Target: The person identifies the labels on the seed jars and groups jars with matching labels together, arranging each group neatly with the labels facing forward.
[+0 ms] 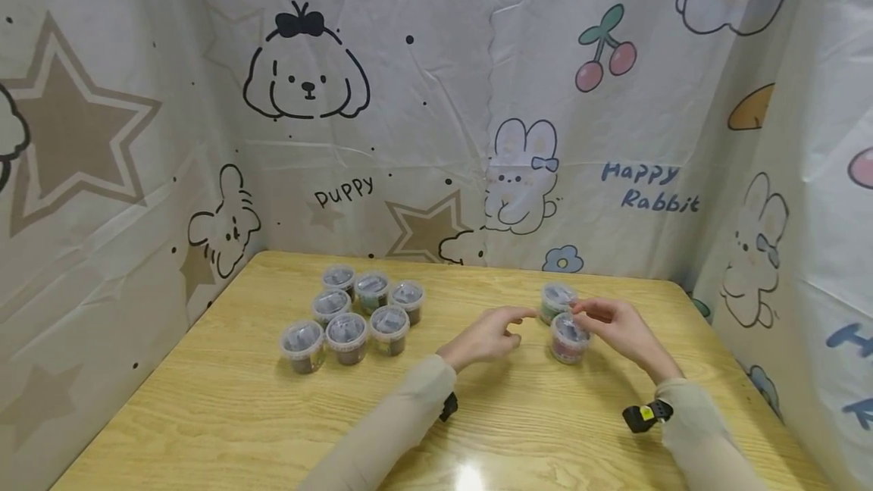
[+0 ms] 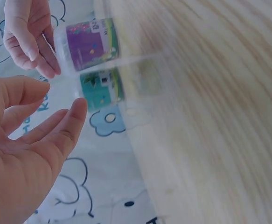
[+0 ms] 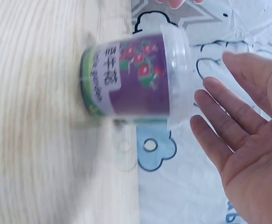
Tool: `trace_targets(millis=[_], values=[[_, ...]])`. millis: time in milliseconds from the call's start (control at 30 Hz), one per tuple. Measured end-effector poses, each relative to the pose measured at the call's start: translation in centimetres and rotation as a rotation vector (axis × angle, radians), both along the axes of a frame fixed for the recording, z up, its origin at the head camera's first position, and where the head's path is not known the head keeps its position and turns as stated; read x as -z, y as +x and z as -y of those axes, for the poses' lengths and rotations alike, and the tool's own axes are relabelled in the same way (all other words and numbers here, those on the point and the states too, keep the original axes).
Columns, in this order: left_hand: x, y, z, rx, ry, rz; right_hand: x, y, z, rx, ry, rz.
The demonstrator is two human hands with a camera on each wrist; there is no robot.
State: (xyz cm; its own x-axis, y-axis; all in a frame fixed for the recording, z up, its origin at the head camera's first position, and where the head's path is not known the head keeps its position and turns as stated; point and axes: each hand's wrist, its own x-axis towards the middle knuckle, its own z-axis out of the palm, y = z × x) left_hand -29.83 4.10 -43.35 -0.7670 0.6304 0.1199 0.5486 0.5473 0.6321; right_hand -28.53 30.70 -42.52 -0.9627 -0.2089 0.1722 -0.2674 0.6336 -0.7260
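Note:
Two small lidded plastic tubs stand together at the right of the table in the head view. The nearer tub (image 1: pixel 570 340) wears a purple label with red flowers, plain in the right wrist view (image 3: pixel 140 77). Behind it is a tub with a green label (image 1: pixel 557 298), seen as teal in the left wrist view (image 2: pixel 100 88). My right hand (image 1: pixel 619 329) is beside the purple tub's lid, its fingers extended and apart from it in the right wrist view. To the left of both tubs, my left hand (image 1: pixel 486 337) reaches out with loosely bent fingers, holding nothing.
Several similar lidded tubs (image 1: pixel 346 339) stand in a cluster at the left of the wooden table (image 1: pixel 225 415). A printed cloth (image 1: pixel 423 135) with cartoon animals hangs behind the table and along both sides.

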Motion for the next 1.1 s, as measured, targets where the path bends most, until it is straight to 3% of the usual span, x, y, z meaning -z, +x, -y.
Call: trace_targets(millis=[233, 433, 567, 767, 1100], values=[[-0.8, 0.6, 3.0, -0.069, 0.04, 0.005, -0.7, -0.3, 2.5, -0.028, -0.024, -0.098], [-1.3, 0.9, 4.9, -0.12, 0.083, 0.005, -0.7, -0.7, 4.5, -0.074, -0.065, -0.122], [-1.6, 1.3, 6.2, -0.125, 0.13, -0.004, -0.6, -1.1, 5.8, -0.108, -0.072, -0.119], [-1.6, 1.6, 8.2, -0.189, 0.175, 0.01, -0.4, -1.3, 7.9, -0.166, -0.076, -0.102], [-2.1, 1.7, 10.5, -0.258, 0.271, -0.054, 0.1, -1.1, 11.3, -0.22, -0.073, -0.045]])
